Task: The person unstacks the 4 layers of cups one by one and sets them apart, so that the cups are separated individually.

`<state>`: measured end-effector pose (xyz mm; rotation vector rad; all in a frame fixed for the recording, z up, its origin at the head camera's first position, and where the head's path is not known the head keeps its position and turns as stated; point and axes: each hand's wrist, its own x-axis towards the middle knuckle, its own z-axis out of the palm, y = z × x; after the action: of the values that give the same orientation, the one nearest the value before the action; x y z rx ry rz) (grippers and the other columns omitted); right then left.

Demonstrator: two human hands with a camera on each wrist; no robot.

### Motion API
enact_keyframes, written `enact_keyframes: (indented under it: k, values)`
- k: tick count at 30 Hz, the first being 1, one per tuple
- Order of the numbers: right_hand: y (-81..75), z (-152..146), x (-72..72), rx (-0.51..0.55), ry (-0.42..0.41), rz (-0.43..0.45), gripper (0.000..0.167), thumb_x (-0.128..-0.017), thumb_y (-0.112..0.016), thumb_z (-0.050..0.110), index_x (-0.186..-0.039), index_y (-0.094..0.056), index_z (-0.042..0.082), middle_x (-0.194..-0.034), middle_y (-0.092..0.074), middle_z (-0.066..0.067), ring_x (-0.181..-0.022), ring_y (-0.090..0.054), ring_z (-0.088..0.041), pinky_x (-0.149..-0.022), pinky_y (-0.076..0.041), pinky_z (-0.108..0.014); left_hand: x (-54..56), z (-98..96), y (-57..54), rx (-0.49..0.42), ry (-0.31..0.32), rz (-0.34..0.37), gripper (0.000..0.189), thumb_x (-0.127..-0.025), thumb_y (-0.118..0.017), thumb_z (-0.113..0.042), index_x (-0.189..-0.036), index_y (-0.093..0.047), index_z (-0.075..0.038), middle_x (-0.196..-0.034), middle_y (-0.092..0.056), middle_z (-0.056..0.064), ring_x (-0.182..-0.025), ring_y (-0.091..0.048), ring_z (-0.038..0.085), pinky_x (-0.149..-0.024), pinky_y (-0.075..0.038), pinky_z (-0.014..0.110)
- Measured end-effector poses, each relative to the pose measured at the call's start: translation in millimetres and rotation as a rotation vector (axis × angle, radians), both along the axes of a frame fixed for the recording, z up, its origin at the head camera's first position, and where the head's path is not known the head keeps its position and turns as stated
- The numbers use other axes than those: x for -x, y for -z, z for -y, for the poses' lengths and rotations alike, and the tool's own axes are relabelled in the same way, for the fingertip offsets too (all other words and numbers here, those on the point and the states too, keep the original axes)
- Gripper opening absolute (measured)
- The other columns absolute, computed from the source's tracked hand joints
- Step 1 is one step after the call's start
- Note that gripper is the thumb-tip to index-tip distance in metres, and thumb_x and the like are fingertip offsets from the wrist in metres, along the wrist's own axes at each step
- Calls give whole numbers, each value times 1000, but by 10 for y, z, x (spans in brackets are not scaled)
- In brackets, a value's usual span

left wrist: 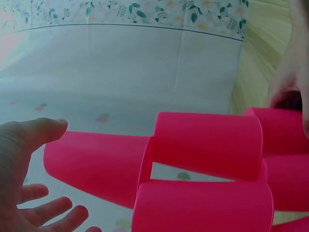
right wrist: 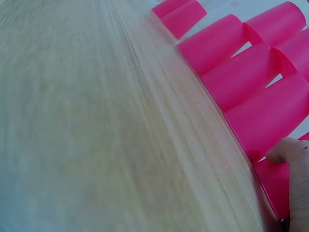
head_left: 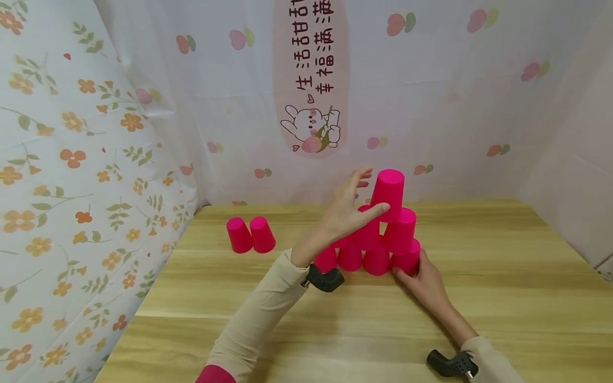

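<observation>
Pink cups stand upside down in a stepped stack on the table. The top cup (head_left: 390, 187) rests across two middle-row cups, one of them the right-hand cup (head_left: 399, 231). My left hand (head_left: 341, 211) is beside the top cup with thumb and fingers spread; in the left wrist view its thumb lies at that cup's narrow end, and the other fingers stand apart from it. At the base, my right hand (head_left: 428, 282) holds the rightmost bottom cup (head_left: 406, 259) between thumb and fingers. My left forearm and hand hide part of the stack's left side.
Two more pink cups (head_left: 251, 235) stand upside down side by side, left of the stack. The wooden table (head_left: 383, 330) meets a printed cloth backdrop (head_left: 431, 106) behind and a flowered cloth (head_left: 86, 186) on the left. A dark wrist mount (head_left: 325, 278) sticks out from my left sleeve.
</observation>
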<state>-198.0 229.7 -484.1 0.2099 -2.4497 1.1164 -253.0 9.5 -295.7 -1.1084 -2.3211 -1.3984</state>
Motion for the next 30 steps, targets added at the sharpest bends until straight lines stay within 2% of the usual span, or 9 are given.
enact_keyframes:
  k: [3,9,16,20,24,27,30]
  values:
    - [23,0,-17,0,1,1,58,-77,-74,13,-123,-44,-4,-100,-61,-17,-85,-58,-27,-68,-48,-35,-5,-79,31,-18,13,2,74,-80,-73,-21,-140,-32,-6,-134,-44,8,-118,-45,21,-88,-44,22]
    - [18,-4,-10,4,10,-1,59,-76,-75,12,-124,-43,-3,-101,-60,-17,-85,-58,-27,-69,-48,-38,1,-177,91,-52,2,-57,72,-79,-73,-16,-138,-34,-4,-128,-49,9,-113,-48,15,-85,-47,22]
    - [-4,-19,-8,0,7,-2,61,-76,-74,12,-126,-43,-3,-102,-60,-18,-87,-58,-28,-69,-47,-40,37,-203,150,-71,0,-60,68,-80,-72,-12,-137,-36,-4,-123,-53,10,-110,-51,16,-86,-46,22]
    - [-6,-29,-10,-3,7,-3,61,-76,-75,11,-126,-42,-3,-103,-60,-18,-88,-59,-29,-71,-48,-41,41,-183,161,-138,20,-65,67,-80,-73,-13,-136,-38,-4,-123,-54,9,-109,-52,15,-84,-48,21]
    - [-9,-23,2,1,2,7,59,-77,-74,12,-125,-42,-4,-103,-60,-18,-87,-59,-29,-71,-48,-42,37,-140,132,-214,31,-136,67,-79,-74,-12,-136,-39,-3,-122,-54,11,-108,-53,17,-79,-51,22]
    - [-10,-9,3,11,1,21,58,-78,-73,14,-124,-43,-3,-103,-60,-18,-87,-59,-29,-71,-48,-41,32,-98,106,-233,27,-179,68,-78,-75,-11,-135,-40,-2,-121,-55,12,-107,-54,19,-77,-52,26]
    - [-6,-12,-7,12,12,22,56,-77,-74,14,-122,-44,-3,-101,-61,-17,-86,-59,-27,-70,-47,-38,-95,-42,-17,-236,25,-187,65,-78,-74,-5,-132,-41,3,-119,-56,17,-106,-55,24,-76,-54,31]
